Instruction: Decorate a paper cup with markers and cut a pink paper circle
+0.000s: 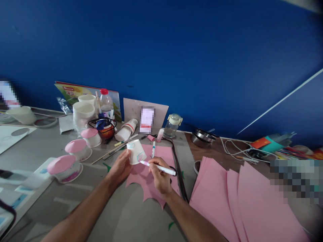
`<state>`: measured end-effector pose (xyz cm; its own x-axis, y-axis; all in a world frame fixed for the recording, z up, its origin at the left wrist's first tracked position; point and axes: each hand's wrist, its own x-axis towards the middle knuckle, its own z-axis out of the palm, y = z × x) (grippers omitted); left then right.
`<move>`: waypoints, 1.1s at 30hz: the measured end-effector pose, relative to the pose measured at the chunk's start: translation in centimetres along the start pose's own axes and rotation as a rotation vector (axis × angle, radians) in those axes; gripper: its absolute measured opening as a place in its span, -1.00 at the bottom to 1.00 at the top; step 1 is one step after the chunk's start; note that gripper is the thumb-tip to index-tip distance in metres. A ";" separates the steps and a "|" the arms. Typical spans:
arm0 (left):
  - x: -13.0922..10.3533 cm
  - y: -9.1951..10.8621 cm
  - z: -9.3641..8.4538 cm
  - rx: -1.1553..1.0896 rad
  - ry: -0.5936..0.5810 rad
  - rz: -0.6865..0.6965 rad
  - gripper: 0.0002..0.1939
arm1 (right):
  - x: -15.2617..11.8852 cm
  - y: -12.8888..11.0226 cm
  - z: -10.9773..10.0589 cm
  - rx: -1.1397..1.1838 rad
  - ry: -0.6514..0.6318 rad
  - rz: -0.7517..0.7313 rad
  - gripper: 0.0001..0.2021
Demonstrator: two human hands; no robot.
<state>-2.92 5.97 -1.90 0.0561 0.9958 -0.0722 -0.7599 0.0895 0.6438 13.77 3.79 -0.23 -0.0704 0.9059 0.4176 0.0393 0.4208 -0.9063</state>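
Observation:
My left hand (121, 167) grips a white paper cup (135, 150) by its left side, tilted above the table. Blue-green and purple-pink marker lines show on the cup's wall. In my right hand (159, 175) is a white marker (164, 169), its pinkish tip at the cup's lower right edge; whether it touches cannot be told. Below both hands lies a pink paper sheet (153, 183) with scalloped cut-outs along its front edge. Another marker (153, 149), white with a teal band, rests on that sheet behind my right hand.
Several pink-topped paper cups (62, 165) stand upside down at left. Behind them are stacked cups (83, 112), a red-capped bottle (105, 101) and a tape roll (105, 129). A glass jar (173, 126) stands centre back. Pink paper sheets (214, 181), metal bowls (204, 137) and white cables (232, 151) lie right.

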 end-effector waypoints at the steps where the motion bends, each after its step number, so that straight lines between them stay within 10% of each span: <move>1: 0.0 0.0 0.0 -0.002 -0.002 -0.002 -0.68 | 0.0 0.0 0.0 -0.002 0.008 -0.005 -0.82; 33: -0.2 0.1 0.3 0.002 -0.017 -0.030 -0.68 | 0.3 -0.4 -0.1 0.043 0.034 0.050 -0.80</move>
<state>-2.83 5.77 -1.62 0.0897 0.9928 -0.0791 -0.7566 0.1196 0.6429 13.87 3.95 0.24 -0.0357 0.9272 0.3727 -0.0013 0.3729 -0.9279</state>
